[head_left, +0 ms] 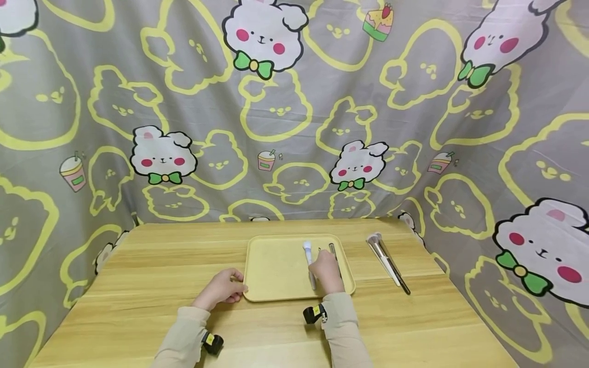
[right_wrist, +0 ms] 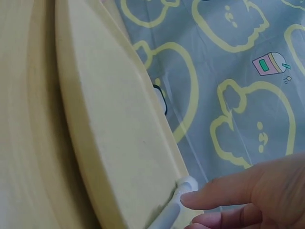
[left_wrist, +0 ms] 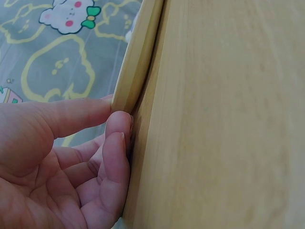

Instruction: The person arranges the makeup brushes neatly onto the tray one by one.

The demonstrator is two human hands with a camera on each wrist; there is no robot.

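Observation:
A pale yellow tray (head_left: 280, 268) lies on the wooden table. My left hand (head_left: 224, 287) pinches its front-left corner, the rim (left_wrist: 133, 62) caught between thumb and fingers in the left wrist view. Over the tray's right side, my right hand (head_left: 327, 272) has its fingers bent down around a makeup brush, of which only a small tip (head_left: 319, 250) shows past the fingers. Just left of that hand lies a white-headed makeup brush (head_left: 308, 251), its pale handle (right_wrist: 167, 214) close to the fingertips. A dark brush (head_left: 333, 251) lies to the right, partly hidden by the hand.
Several makeup brushes (head_left: 386, 260) lie together on the table (head_left: 184, 255) right of the tray, heads pointing away. A grey curtain (head_left: 294, 153) with cartoon rabbits hangs behind the table and on both sides. Each wrist wears a small black camera.

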